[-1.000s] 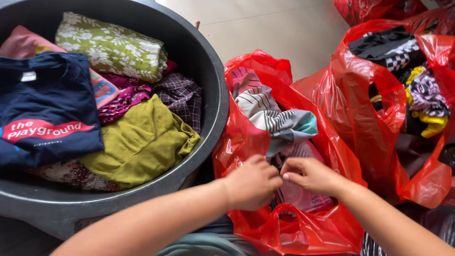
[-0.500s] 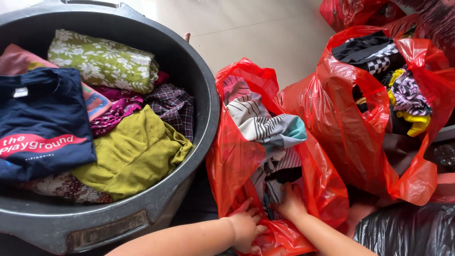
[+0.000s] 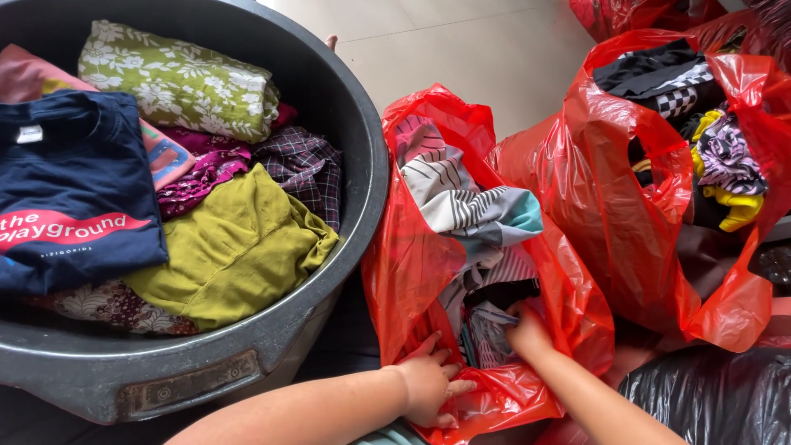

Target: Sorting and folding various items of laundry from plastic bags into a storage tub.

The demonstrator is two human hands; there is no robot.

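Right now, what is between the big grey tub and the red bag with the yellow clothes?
In the head view, another red plastic bag stuffed with striped clothes stands between the round grey plastic tub and the red plastic bag holding yellow clothes.

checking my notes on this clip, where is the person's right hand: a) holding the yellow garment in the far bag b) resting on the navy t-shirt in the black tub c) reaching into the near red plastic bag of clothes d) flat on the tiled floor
c: the right hand is pushed in among the folded clothes inside the near red plastic bag, while the left hand rests on that bag's front edge.
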